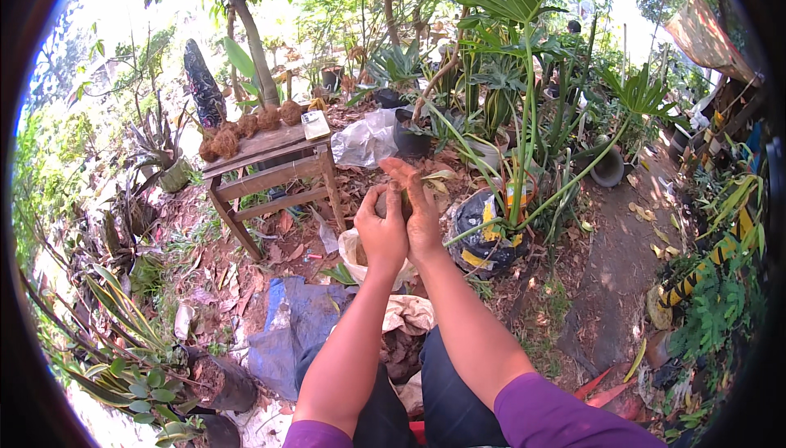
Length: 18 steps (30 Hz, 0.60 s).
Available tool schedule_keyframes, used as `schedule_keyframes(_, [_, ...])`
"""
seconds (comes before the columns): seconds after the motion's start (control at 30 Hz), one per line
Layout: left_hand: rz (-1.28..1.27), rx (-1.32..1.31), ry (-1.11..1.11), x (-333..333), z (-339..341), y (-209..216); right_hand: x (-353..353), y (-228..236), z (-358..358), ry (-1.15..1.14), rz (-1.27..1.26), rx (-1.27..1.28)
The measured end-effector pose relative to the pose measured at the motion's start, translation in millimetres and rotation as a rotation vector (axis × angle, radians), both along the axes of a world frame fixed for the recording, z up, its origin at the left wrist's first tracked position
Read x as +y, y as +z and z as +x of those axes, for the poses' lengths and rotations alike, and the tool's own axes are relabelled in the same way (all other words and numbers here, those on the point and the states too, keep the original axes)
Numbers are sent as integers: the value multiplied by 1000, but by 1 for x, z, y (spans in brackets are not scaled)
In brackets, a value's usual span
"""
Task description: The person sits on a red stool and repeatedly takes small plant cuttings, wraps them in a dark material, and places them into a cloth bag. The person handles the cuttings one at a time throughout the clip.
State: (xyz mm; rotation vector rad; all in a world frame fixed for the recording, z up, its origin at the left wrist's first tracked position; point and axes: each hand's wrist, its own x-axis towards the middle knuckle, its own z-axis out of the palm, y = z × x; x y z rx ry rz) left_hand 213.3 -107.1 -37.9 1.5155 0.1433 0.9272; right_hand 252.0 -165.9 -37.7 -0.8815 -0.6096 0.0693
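Observation:
In front of me my left hand [381,234] and my right hand [424,223] are pressed together, fingers curled and pointing away. Between the palms they hold a dark lump [381,205], mostly hidden; only small parts of it show. Dirt covers my fingers. A pale green leaf [440,176] shows beside the right fingers, and I cannot tell if it belongs to the lump. Below the hands stands a whitish plastic container [352,250]. Between my knees an open pale sack [409,310] holds dark brown clumpy material [401,352].
A wooden stool [274,178] at the left carries several brown fibrous balls [268,118] and a small pale box [315,125]. A blue sheet [295,333] lies on the leafy ground. At the right stands a taped black plant bag [483,231] with long stems. Potted plants surround me.

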Motion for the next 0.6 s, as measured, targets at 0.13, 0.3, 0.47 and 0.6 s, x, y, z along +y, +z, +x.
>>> schedule_keyframes(0.13, [-106,-109,-77,15,7,-4,3,0,-3,-25,-168,38])
schedule_keyframes(0.3, [-435,-244,-186,30,13,-4,11,-6,1,88,-249,102])
schedule_keyframes(0.47, [-565,-182,-227,40,12,-7,13,-10,-3,214,-200,131])
schedule_keyframes(0.6, [-479,-89,-196,41,17,-15,10,-6,-3,95,-234,150])
